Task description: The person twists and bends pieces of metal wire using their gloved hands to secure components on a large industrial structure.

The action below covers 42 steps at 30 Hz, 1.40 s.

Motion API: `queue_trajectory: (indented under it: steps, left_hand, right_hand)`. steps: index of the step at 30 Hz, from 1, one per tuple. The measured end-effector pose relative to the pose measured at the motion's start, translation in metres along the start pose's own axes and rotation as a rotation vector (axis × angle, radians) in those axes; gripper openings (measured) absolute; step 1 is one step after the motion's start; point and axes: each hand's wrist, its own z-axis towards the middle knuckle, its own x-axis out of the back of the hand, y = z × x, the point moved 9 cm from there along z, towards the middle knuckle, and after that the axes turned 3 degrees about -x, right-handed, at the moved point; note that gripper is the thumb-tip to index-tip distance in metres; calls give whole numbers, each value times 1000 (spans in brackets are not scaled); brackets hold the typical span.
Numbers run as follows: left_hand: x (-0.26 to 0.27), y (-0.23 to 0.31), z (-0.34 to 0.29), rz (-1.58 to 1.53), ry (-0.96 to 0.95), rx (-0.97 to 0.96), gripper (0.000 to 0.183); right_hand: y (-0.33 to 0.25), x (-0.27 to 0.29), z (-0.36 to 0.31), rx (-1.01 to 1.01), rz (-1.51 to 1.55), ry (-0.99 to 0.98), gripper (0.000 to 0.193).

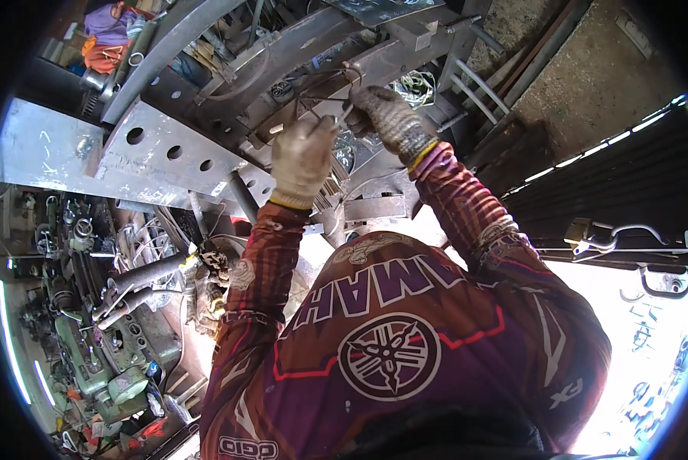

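Note:
Both my hands wear pale knit work gloves with yellow cuffs and are raised close together over steel parts. My left hand (304, 162) is closed, its fingers curled; what they grip is hidden. Just right of it, my right hand (390, 121) is closed too, its darkened fingertips pinching a thin, pale, wire-like piece (344, 116) that spans the small gap between the hands. A thin dark rod (322, 99) lies just beyond the fingertips. Past my right fingers, a brownish cord or wire (351, 72) loops over a curved steel beam (394, 61).
To the left, a steel plate with round holes (160, 147) extends toward a flat metal sheet (45, 146). A green machine (87, 356) stands lower left. Coiled wire (416, 89) and a frame of metal bars (479, 93) are at right. A padlock (581, 234) hangs by a dark shutter.

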Motion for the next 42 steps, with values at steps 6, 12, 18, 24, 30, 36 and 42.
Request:
queue_trajectory:
  steps: [6, 12, 18, 24, 30, 36, 42]
  left_hand:
    - [75, -52, 28, -942, 74, 872, 33]
    - [79, -68, 11, -1493, 91, 1091, 48]
    - [85, -32, -4, -1613, 21, 1024, 72]
    - [94, -7, -47, -1530, 72, 1108, 66]
    - [111, 4, -88, -1542, 245, 1197, 54]
    - [126, 15, -127, -1564, 392, 1236, 51]
    - [143, 26, -171, -1599, 571, 1249, 51]
  right_hand:
    - [-84, 61, -50, 719, -479, 537, 38]
    - [-105, 44, -43, 743, -398, 46, 32]
    - [-88, 37, -70, 176, 269, -140, 22]
    - [-78, 26, -75, 63, 432, -216, 24]
    - [-63, 2, -83, -79, 492, -301, 21]
    - [-52, -26, -85, -127, 476, -337, 23]
    - [-22, -64, -85, -258, 444, -552, 48]
